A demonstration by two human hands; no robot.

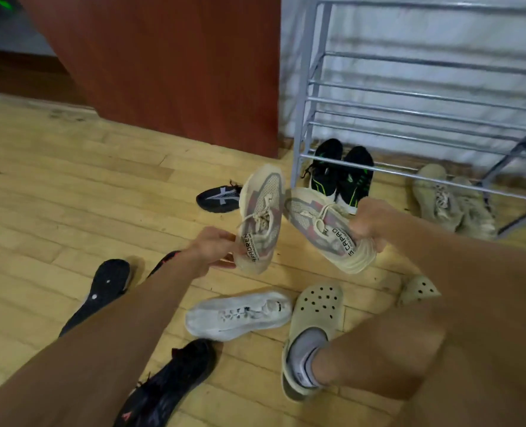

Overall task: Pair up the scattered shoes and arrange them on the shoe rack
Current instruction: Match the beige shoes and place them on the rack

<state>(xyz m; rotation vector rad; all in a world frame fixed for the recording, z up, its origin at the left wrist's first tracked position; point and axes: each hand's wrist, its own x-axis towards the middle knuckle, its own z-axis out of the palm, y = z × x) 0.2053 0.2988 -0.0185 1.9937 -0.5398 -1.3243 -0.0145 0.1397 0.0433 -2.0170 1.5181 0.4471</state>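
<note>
While a matched pair hangs off the floor, step in hand: carrying to the rack. Entry: left hand [212,252] pinching the heel of one cream sneaker [260,217]; right hand [368,224] curled round the heel of its twin [323,229], toes pointing away. Location of shoe rack [409,97]: beyond and above the right hand. Next move, judged: raise both, set side by side on a tier

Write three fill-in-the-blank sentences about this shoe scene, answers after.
1. The left hand and right hand together hold ___ beige sneakers.
2. The white sneaker lies on the wooden ___.
3. The black-and-green sneakers sit beneath the metal shoe ___.
Answers: two; floor; rack.
</note>
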